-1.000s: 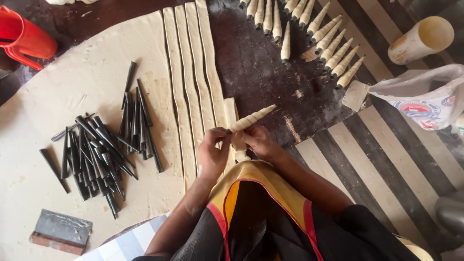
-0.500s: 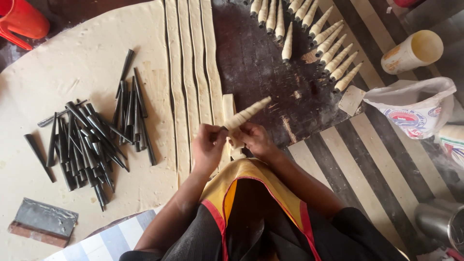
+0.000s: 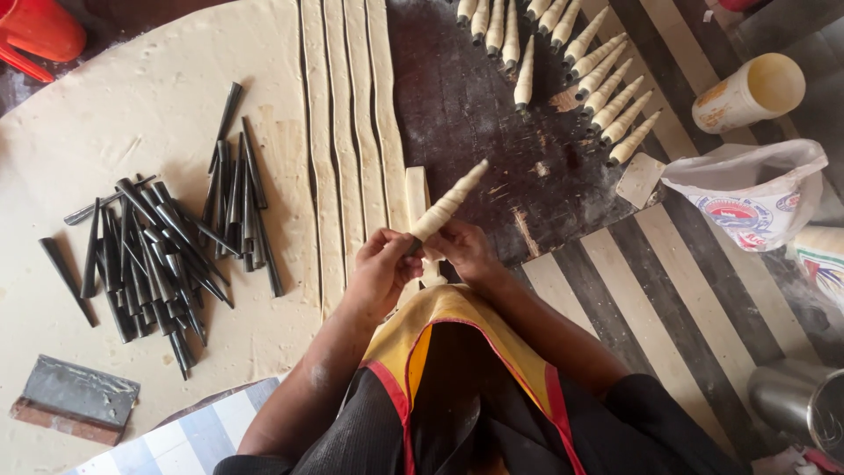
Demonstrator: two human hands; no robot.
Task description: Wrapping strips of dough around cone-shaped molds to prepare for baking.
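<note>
A dough-wrapped cone (image 3: 447, 204) is held by its wide end between the left hand (image 3: 383, 266) and the right hand (image 3: 463, 249), both sets of fingers closed around it, while its pointed tip slants up and away over the dark board (image 3: 475, 114). A short strip of dough (image 3: 417, 189) lies just behind the cone; whether it joins the wrapping at the hands cannot be told, as the fingers hide that part. Beside the hands, long cut dough strips (image 3: 347, 132) run side by side along the edge of a wide rolled dough sheet (image 3: 149, 105). On that sheet a heap of bare black cone moulds (image 3: 158, 246) is spread, with a metal scraper (image 3: 77, 398) near the lower left corner. At the far edge of the board, finished wrapped cones (image 3: 580, 57) are laid in a row. The board is scratched and dusted with flour. Around it a brown-and-cream striped mat (image 3: 668, 290) covers the floor, bearing a cream cup (image 3: 747, 92) and a white plastic bag (image 3: 756, 189). A red container (image 3: 40, 31) sits at the top left.
</note>
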